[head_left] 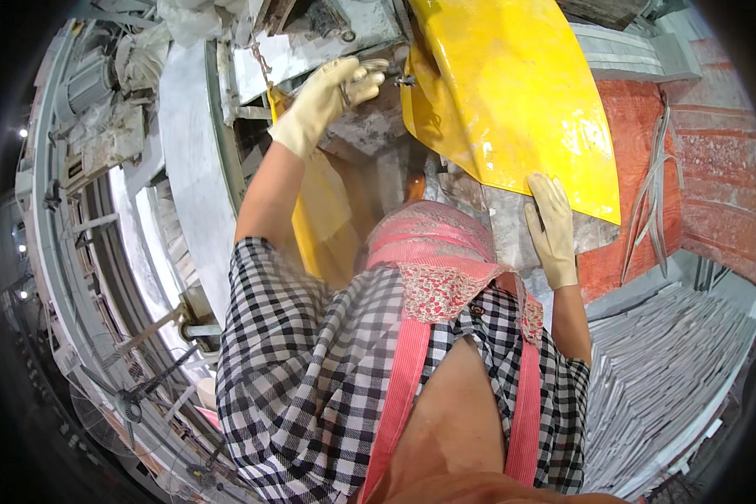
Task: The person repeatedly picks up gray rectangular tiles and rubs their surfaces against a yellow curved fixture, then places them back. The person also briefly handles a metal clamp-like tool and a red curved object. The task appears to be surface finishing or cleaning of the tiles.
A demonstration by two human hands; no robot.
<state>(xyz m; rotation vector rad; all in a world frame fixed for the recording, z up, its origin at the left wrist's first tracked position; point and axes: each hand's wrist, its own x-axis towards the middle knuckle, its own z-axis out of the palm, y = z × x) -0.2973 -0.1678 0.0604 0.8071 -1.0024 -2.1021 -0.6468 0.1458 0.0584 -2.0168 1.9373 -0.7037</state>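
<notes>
My left hand (332, 97), in a cream rubber glove, is raised at the upper middle with its fingers bent. Whatever they may close on is too small to make out. Just to the right of its fingertips a small metal fitting (406, 81) sits at the edge of a glossy yellow sheet (521, 92). The sheet hangs in a broad curve, creased on its left side. My right hand (552, 225), gloved alike, lies with fingers stretched out against the sheet's lower edge. A second yellow sheet (319, 206) hangs below my left forearm.
A rusty chain (261, 63) hangs beside my left wrist. Orange sheeting (634, 160) and loose pale straps (651, 193) are at the right, above a stack of thin grey sheets (659, 378). Along the left stand a grey metal panel (195, 160) and a fan (128, 405).
</notes>
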